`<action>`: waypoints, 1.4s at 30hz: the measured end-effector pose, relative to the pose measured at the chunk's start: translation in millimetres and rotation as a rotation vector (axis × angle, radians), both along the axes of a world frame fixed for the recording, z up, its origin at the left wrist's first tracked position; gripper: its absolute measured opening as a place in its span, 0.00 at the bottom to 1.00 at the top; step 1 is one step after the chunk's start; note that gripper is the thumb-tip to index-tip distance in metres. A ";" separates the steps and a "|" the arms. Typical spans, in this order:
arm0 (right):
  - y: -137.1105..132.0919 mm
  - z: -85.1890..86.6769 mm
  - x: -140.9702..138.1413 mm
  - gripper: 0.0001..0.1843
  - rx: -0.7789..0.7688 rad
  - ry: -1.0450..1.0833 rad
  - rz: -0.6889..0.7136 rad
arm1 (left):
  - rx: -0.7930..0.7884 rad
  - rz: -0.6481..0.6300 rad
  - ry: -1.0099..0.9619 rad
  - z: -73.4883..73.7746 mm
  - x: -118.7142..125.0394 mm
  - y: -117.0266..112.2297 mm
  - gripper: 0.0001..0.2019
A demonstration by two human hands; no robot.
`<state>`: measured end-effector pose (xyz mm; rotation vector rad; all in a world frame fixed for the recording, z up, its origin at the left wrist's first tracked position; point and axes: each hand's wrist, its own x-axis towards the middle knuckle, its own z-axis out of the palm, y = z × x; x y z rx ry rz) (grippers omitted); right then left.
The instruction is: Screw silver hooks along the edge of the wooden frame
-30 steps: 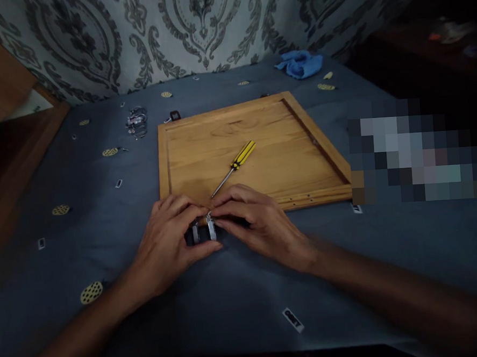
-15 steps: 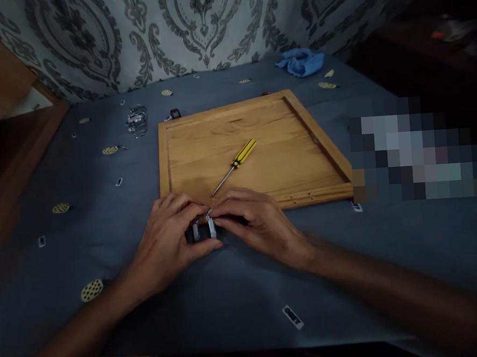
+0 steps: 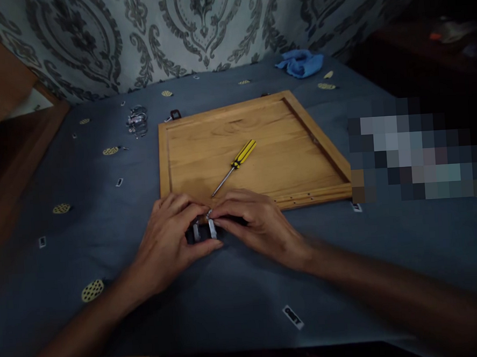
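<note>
At the near left edge of a framed wooden panel point(image 3: 203, 137), my left hand point(image 3: 165, 237) curls around a silvery metal fitting point(image 3: 213, 228) with two leg-like parts pointing toward me. Its thumb stretches below the fitting and its fingers lie along the panel edge. My right hand point(image 3: 257, 220) meets it there, index finger and thumb pinched at a small shiny piece at the fitting's top. The fingers partly hide that piece, so its kind cannot be made out. Beyond the hands, a yellow-and-black screwdriver point(image 3: 243, 154) rests on the panel, tip toward them.
Several metal fittings point(image 3: 137, 121) lie grouped at the back left of the blue patterned cloth point(image 3: 230, 308). A crumpled blue cloth point(image 3: 301, 63) is at the back right. Small dark holes point(image 3: 309, 195) mark the panel's near edge. A patterned curtain point(image 3: 205, 29) hangs behind.
Almost nothing differs. Both hands keep their place at the panel edge, and the fitting's right leg has tilted very slightly.
</note>
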<state>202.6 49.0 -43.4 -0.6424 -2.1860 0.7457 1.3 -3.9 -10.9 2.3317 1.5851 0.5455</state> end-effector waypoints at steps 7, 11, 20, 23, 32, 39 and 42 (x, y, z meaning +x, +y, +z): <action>1.1 -1.6 -1.4 0.05 0.049 0.026 -0.002 | 0.025 0.001 0.003 -0.3 1.6 -0.3 0.17; 1.3 -1.3 -0.2 0.06 0.048 0.030 0.005 | 0.030 -0.003 0.003 -0.2 1.2 -0.5 0.18; 2.1 4.6 10.8 0.08 0.093 0.025 0.000 | 0.058 -0.020 -0.008 -1.0 0.9 -1.3 0.20; 2.7 4.4 13.9 0.07 0.235 -0.016 0.015 | 0.066 -0.023 -0.004 -1.9 0.9 -1.6 0.21; 5.5 1.9 14.7 0.09 0.403 -0.070 0.057 | 0.070 -0.019 -0.005 -2.2 0.1 -1.2 0.20; 8.0 2.2 14.2 0.10 0.551 -0.141 0.080 | 0.059 -0.031 0.016 -1.0 0.9 -0.8 0.22; 8.4 2.5 14.2 0.11 0.559 -0.135 0.076 | 0.057 -0.026 0.020 4.4 -3.3 -1.1 0.29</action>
